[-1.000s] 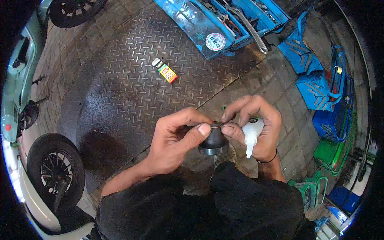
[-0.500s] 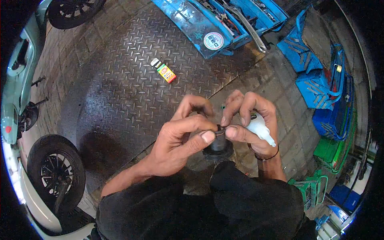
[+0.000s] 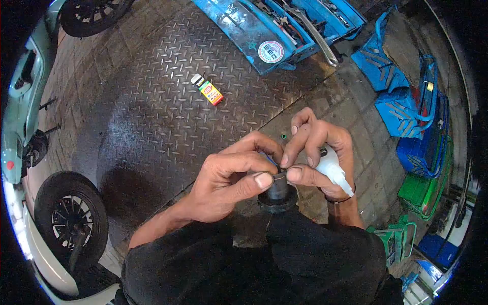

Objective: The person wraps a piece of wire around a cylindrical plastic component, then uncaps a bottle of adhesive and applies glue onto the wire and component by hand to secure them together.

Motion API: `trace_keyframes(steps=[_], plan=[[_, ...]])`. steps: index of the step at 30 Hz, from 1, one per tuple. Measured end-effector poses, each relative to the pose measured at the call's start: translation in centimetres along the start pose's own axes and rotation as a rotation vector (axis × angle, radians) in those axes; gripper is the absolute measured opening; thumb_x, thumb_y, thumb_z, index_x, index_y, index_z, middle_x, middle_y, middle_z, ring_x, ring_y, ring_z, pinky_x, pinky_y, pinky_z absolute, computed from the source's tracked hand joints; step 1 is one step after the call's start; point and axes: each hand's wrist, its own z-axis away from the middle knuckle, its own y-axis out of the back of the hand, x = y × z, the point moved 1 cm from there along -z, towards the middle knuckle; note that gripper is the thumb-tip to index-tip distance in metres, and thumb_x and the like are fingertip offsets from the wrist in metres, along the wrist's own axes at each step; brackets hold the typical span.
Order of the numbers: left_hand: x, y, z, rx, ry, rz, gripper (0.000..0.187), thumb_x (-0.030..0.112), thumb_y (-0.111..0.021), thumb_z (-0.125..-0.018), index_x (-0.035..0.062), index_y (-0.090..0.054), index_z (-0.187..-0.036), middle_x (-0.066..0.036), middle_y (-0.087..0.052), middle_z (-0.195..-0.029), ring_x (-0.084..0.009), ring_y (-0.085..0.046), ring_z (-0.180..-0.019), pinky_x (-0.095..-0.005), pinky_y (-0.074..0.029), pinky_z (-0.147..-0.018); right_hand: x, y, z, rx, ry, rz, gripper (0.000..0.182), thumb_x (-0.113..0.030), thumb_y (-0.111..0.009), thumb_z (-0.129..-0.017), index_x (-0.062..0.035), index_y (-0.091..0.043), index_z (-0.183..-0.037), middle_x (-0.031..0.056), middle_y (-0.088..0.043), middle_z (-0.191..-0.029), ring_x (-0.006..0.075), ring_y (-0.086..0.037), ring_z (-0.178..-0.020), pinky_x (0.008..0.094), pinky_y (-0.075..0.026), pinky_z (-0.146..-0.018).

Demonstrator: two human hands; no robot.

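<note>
My left hand [image 3: 229,173] is closed, thumb and fingertips pinching one side of a small dark ring-shaped part [image 3: 279,176]. From the other side, the thumb and forefinger of my right hand [image 3: 317,152] grip the same part. Tucked in my right palm is a white squeeze bottle [image 3: 331,170], its nozzle pointing down and right. Right below my fingertips is a dark cylinder with a wide flange [image 3: 277,195], which overlaps the small part in this view.
On the diamond-plate floor [image 3: 168,101] lies a small yellow, green and red box [image 3: 211,93]. An open blue toolbox [image 3: 244,30] with tools stands beyond it. More blue toolboxes [image 3: 399,114] and green ones [image 3: 422,193] line the right. A wheel [image 3: 72,222] is at left.
My left fingers have closed in nearer to the small part, and my right fingers have shifted slightly. The white bottle has tipped a little lower; a little more of the cylinder shows.
</note>
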Motion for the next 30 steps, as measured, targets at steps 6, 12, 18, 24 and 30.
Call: trace_keyframes(steps=[6, 12, 18, 24, 30], plan=[[0.2, -0.1, 0.1, -0.012, -0.023, -0.02, 0.016, 0.01, -0.062, -0.096, -0.0036, -0.07, -0.098, -0.016, -0.059, -0.113, -0.022, -0.055, -0.109, -0.0366, -0.043, -0.094, -0.5, 0.1, -0.3, -0.029, 0.028, 0.049, 0.034, -0.013, -0.085, -0.073, -0.0156, -0.051, -0.069, 0.006, -0.074, -0.079, 0.0147, -0.062, -0.074, 0.038, -0.037, -0.09], [-0.2, -0.2, 0.1, 0.035, 0.002, -0.004, 0.017, 0.01, -0.063, -0.096, -0.0039, -0.07, -0.099, -0.016, -0.059, -0.111, -0.021, -0.057, -0.104, -0.0349, -0.045, -0.09, -1.5, 0.1, -0.7, -0.066, 0.145, 0.235, 0.036, -0.013, -0.086, -0.07, -0.0157, -0.051, -0.07, 0.0094, -0.074, -0.077, 0.0166, -0.062, -0.068, 0.0372, -0.04, -0.08], [-0.2, -0.4, 0.2, 0.026, 0.036, 0.018, 0.017, 0.01, -0.062, -0.097, -0.0047, -0.07, -0.098, -0.015, -0.06, -0.108, -0.0183, -0.057, -0.099, -0.0325, -0.046, -0.085, -2.4, -0.1, -1.1, -0.061, 0.153, 0.333, 0.037, -0.01, -0.087, -0.068, -0.0154, -0.05, -0.067, 0.0084, -0.073, -0.073, 0.0184, -0.062, -0.066, 0.0362, -0.044, -0.074], [0.1, -0.5, 0.2, 0.024, 0.052, -0.045, 0.017, 0.009, -0.061, -0.097, -0.0055, -0.069, -0.098, -0.015, -0.06, -0.107, -0.0173, -0.057, -0.098, -0.0323, -0.046, -0.083, -2.2, -0.2, -1.0, -0.043, 0.155, 0.341, 0.037, -0.009, -0.087, -0.066, -0.0148, -0.051, -0.066, 0.0083, -0.072, -0.072, 0.0192, -0.06, -0.066, 0.0353, -0.044, -0.072], [0.0, -0.4, 0.3, 0.014, 0.046, -0.023, 0.017, 0.009, -0.06, -0.097, -0.0057, -0.069, -0.1, -0.016, -0.061, -0.109, -0.0191, -0.058, -0.1, -0.0327, -0.046, -0.086, -2.0, 0.1, -0.9, -0.061, 0.114, 0.245, 0.036, -0.008, -0.086, -0.068, -0.014, -0.051, -0.069, 0.0103, -0.072, -0.072, 0.02, -0.062, -0.07, 0.0359, -0.046, -0.073]])
